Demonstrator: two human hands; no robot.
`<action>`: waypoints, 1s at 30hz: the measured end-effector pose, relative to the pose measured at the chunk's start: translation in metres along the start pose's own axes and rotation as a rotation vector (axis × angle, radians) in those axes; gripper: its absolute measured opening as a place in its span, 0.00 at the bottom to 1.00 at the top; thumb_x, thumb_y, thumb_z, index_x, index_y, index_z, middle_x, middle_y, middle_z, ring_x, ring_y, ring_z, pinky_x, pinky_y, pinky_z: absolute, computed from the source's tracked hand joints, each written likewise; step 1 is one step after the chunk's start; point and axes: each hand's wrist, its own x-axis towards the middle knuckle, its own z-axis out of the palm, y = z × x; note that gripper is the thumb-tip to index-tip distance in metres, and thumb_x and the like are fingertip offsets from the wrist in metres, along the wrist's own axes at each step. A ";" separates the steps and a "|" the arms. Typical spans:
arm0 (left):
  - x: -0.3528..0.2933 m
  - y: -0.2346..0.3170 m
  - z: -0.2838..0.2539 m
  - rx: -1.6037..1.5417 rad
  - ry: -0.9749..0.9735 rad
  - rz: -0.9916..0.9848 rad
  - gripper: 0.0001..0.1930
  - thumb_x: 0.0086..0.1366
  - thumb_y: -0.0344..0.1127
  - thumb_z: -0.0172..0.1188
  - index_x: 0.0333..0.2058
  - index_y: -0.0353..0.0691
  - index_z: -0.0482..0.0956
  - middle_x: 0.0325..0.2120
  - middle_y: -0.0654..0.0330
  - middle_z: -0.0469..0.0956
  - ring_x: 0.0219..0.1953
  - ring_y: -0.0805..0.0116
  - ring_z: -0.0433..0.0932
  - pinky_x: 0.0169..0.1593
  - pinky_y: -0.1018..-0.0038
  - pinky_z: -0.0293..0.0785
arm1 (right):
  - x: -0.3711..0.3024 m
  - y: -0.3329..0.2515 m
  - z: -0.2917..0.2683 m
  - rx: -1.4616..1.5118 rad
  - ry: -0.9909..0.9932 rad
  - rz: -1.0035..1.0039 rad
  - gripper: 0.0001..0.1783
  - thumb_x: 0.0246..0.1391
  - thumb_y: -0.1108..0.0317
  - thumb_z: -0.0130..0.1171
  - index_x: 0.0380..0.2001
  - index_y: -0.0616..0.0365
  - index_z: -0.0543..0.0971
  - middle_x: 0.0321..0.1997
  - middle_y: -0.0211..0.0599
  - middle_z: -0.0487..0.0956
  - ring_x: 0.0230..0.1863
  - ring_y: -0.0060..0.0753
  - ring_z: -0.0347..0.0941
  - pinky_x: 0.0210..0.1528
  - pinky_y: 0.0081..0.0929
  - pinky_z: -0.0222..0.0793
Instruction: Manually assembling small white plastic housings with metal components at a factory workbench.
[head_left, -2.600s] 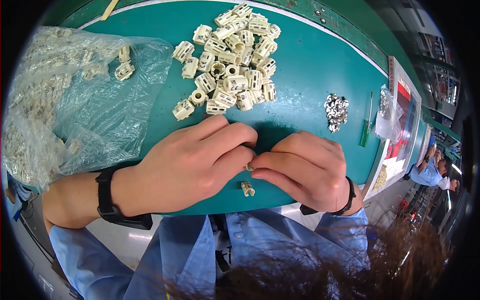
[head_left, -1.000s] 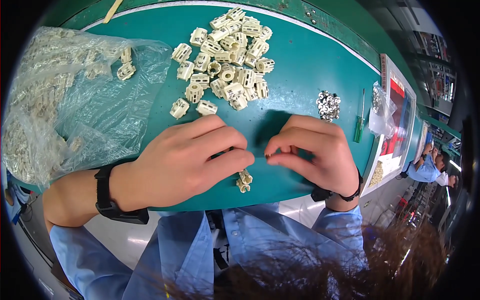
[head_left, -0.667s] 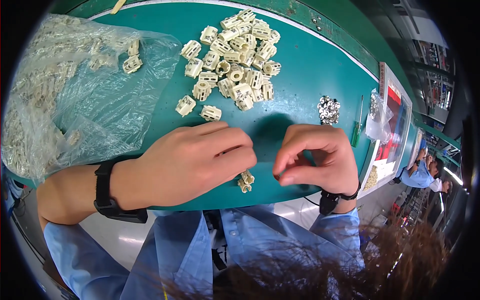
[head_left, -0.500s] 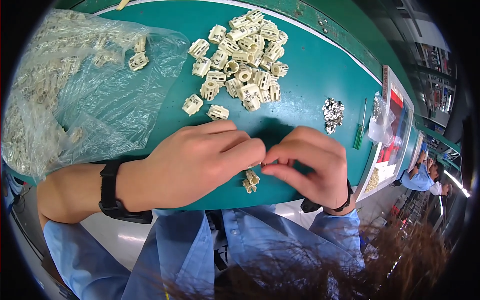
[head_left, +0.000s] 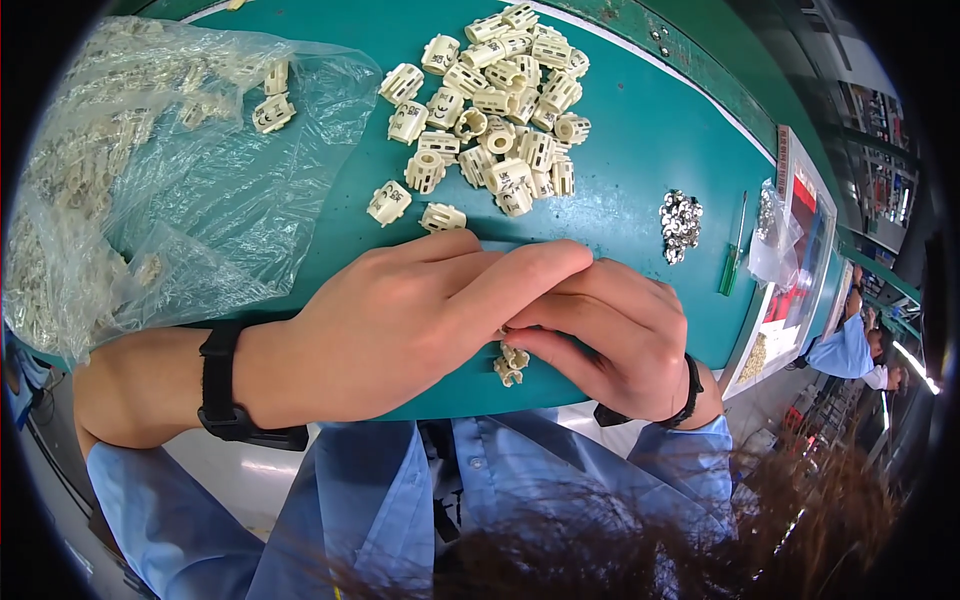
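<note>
- Well left of your fingers lies a clear plastic bag [head_left: 215, 215] holding pale parts
- Your left hand [head_left: 420, 325] is curled, its forefinger laid across the right hand's fingers; its thumb is hidden, so I cannot tell what it pinches
- Beyond your left fingertips sits a pile of cream slotted sleeves [head_left: 497, 102], their axes pointing every way
- Where your fingertips meet, a pale sliver [head_left: 502, 331] shows; this looks like close two-handed work on a small part, and the next move seems to call for steady, aligned tips; its long axis is hidden
- Just below those tips are small cream toothed pieces [head_left: 511, 366], toothed ends toward your body; their long axes seem to run roughly away from you, though foreshortened
- Your right hand [head_left: 605, 330] brings thumb and forefinger tips close together beside the sliver; I cannot tell how firmly they grip it
- Right of your fingers, well apart, lie shiny metal parts [head_left: 680, 226], then a green-handled screwdriver [head_left: 732, 262]
</note>
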 end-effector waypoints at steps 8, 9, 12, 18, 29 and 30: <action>-0.001 0.001 0.001 0.021 0.005 0.002 0.40 0.63 0.25 0.79 0.74 0.43 0.78 0.41 0.60 0.88 0.39 0.60 0.86 0.45 0.65 0.86 | 0.000 -0.001 -0.001 -0.018 -0.003 -0.021 0.14 0.53 0.70 0.82 0.43 0.59 0.92 0.42 0.33 0.88 0.36 0.35 0.85 0.35 0.34 0.83; -0.001 0.001 0.001 0.020 0.006 0.001 0.40 0.63 0.26 0.79 0.74 0.43 0.78 0.41 0.60 0.88 0.39 0.60 0.86 0.45 0.65 0.86 | 0.000 -0.001 -0.002 -0.021 -0.005 -0.020 0.14 0.53 0.70 0.83 0.43 0.59 0.92 0.42 0.33 0.88 0.36 0.35 0.85 0.35 0.34 0.83; 0.000 0.000 0.001 0.015 0.009 0.002 0.40 0.63 0.26 0.80 0.74 0.44 0.78 0.42 0.60 0.88 0.39 0.61 0.86 0.44 0.65 0.86 | 0.000 -0.001 -0.001 -0.022 -0.004 -0.017 0.15 0.53 0.70 0.83 0.43 0.59 0.92 0.42 0.33 0.88 0.36 0.35 0.85 0.35 0.34 0.82; 0.003 -0.002 -0.002 0.002 0.002 0.019 0.40 0.62 0.26 0.80 0.74 0.45 0.78 0.43 0.60 0.89 0.39 0.61 0.87 0.44 0.66 0.87 | 0.000 -0.004 -0.012 -0.029 -0.012 0.055 0.14 0.49 0.69 0.85 0.41 0.56 0.94 0.41 0.36 0.89 0.35 0.39 0.86 0.36 0.33 0.81; -0.004 0.002 0.000 -0.033 -0.107 0.100 0.35 0.62 0.24 0.78 0.68 0.43 0.82 0.46 0.58 0.88 0.40 0.56 0.86 0.46 0.63 0.87 | -0.012 0.017 -0.064 -0.126 -0.222 0.330 0.13 0.50 0.78 0.81 0.39 0.56 0.90 0.33 0.34 0.82 0.33 0.36 0.83 0.34 0.34 0.77; -0.004 0.003 0.001 -0.017 -0.064 0.113 0.34 0.61 0.24 0.78 0.67 0.43 0.83 0.46 0.58 0.88 0.40 0.55 0.86 0.46 0.63 0.87 | -0.012 0.017 -0.064 -0.125 -0.221 0.327 0.13 0.50 0.78 0.81 0.39 0.56 0.90 0.33 0.34 0.82 0.33 0.36 0.83 0.34 0.34 0.77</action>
